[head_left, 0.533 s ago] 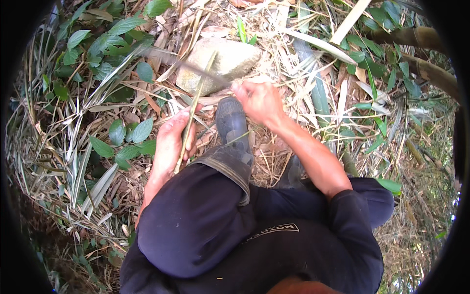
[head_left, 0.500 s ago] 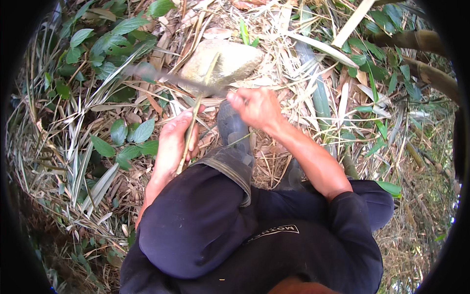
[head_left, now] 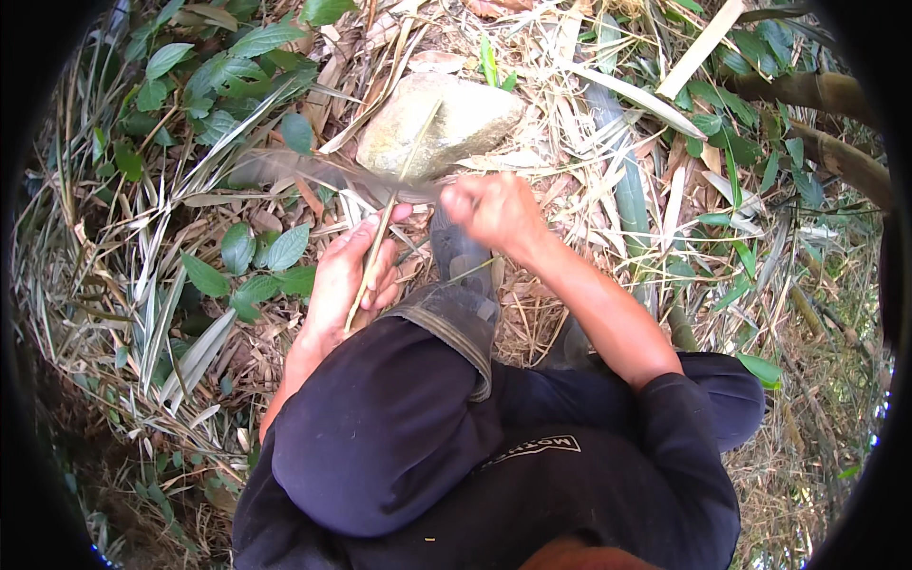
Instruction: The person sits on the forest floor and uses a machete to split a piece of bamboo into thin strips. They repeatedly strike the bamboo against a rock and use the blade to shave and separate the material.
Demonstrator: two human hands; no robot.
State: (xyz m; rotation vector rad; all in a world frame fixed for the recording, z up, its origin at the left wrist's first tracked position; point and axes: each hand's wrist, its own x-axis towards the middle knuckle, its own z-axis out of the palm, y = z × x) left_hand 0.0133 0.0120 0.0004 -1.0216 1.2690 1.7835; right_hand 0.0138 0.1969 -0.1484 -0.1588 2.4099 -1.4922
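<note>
My left hand is closed around a long thin strip of bamboo or cane. The strip slants up and to the right, its far end in front of a pale stone. In my right hand, a fist wraps the handle of a long knife, mostly hidden by the fingers. Its blade, smeared by motion, points left and crosses the strip just beyond my left fingers. Whether the edge touches the strip I cannot tell.
My raised knee and dark rubber boot sit close below the hands. Dry leaves and stalks cover the ground. Green leafy plants grow at the left; thick bamboo stems stick in from the upper right.
The knife's blade tip has dropped a little toward me, and the blade is more blurred. The strip looks narrower. Both hands keep their grip; the whole view has shifted slightly.
</note>
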